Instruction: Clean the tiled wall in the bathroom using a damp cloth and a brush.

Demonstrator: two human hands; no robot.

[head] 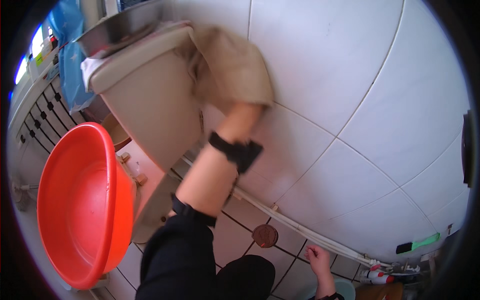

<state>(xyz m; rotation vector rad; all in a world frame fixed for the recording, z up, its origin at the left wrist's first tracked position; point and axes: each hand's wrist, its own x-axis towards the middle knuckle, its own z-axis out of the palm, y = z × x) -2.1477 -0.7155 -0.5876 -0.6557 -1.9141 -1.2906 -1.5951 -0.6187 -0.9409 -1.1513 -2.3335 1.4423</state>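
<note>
A tan cloth (234, 67) is bunched against the white tiled wall beside the toilet tank. My left hand (245, 114) reaches up into it and holds it; the fingers are hidden by the cloth, and the hand is blurred. Black straps circle the left wrist and forearm. Low on the right, my right hand (317, 257) has its fingers curled in, with nothing visible in it. The beige toilet tank (150, 108) stands left of the cloth, with a metal basin (123, 28) on its lid.
A large red plastic basin (86, 202) stands tilted at the left. A brown round floor drain cover (265, 236) lies on the tiles. White pipes (296, 225) run along the wall's foot. A green-handled brush (418, 243), bottles and a pale green basin (345, 288) are at lower right.
</note>
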